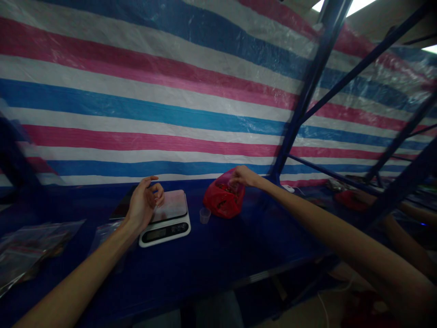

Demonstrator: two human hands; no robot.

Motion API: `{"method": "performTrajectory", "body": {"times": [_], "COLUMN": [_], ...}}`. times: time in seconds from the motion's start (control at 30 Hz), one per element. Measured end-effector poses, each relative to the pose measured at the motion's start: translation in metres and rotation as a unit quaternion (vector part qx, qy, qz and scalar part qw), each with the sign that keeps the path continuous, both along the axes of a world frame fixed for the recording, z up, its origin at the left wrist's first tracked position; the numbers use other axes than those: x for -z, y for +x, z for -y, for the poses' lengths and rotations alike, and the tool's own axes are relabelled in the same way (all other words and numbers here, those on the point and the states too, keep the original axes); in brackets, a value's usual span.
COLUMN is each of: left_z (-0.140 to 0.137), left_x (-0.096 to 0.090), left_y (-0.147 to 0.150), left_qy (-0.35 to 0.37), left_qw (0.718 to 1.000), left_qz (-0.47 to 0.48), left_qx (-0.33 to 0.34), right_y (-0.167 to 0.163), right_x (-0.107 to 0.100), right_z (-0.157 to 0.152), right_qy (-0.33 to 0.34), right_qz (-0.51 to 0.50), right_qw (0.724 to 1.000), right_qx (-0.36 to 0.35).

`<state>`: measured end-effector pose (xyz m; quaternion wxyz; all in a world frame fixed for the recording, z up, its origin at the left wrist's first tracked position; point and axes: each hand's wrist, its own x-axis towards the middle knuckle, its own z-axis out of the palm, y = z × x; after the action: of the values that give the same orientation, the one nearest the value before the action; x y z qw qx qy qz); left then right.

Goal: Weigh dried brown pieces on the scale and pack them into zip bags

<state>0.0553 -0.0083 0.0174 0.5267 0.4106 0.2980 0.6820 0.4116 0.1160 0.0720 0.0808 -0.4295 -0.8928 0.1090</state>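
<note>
My left hand (pixel 145 202) hovers over a white kitchen scale (pixel 165 232) with a shiny flat top. Its fingers are loosely curled and apart, with nothing in them. A red plastic bag (pixel 223 198) stands open to the right of the scale, holding small dark and brownish pieces that I cannot make out. My right hand (pixel 242 176) is at the bag's mouth, fingers bent down and drawn together inside the rim. What they pinch, if anything, is hidden. Between scale and bag stands a small clear plastic cup (pixel 205 215).
Zip-lock bags (pixel 37 246) with contents lie at the left; another clear bag (pixel 105 232) is partly under my left forearm. A striped plastic sheet (pixel 153 109) hangs behind the blue table (pixel 218 259). Blue frame posts (pixel 303 109) rise at right, beyond which another person's arm (pixel 392 228) shows.
</note>
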Motion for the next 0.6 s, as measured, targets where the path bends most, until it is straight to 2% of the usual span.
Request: {"method": "performTrajectory", "body": {"times": [0.1,0.27,0.47,0.6], "left_z": [0.001,0.0,0.001,-0.001], "left_x": [-0.002,-0.002,-0.004,-0.003], "left_y": [0.0,-0.001,-0.001,-0.002], "left_qy": [-0.003,-0.004,-0.008,-0.002], "left_qw": [1.0,1.0,1.0,1.0], "left_qz": [-0.001,0.006,0.021,0.014], "left_qx": [0.002,0.003,0.001,0.005], "right_y": [-0.001,-0.003,-0.006,-0.008], "right_x": [-0.005,-0.007,-0.01,-0.01], "right_z": [-0.002,-0.012,-0.014,-0.016], "right_qy": [-0.016,0.005,-0.005,0.005], "right_qz": [0.004,0.004,0.021,0.052], "right_qw": [1.0,1.0,1.0,0.999], "right_qx": [-0.013,0.024,-0.02,-0.011]}}
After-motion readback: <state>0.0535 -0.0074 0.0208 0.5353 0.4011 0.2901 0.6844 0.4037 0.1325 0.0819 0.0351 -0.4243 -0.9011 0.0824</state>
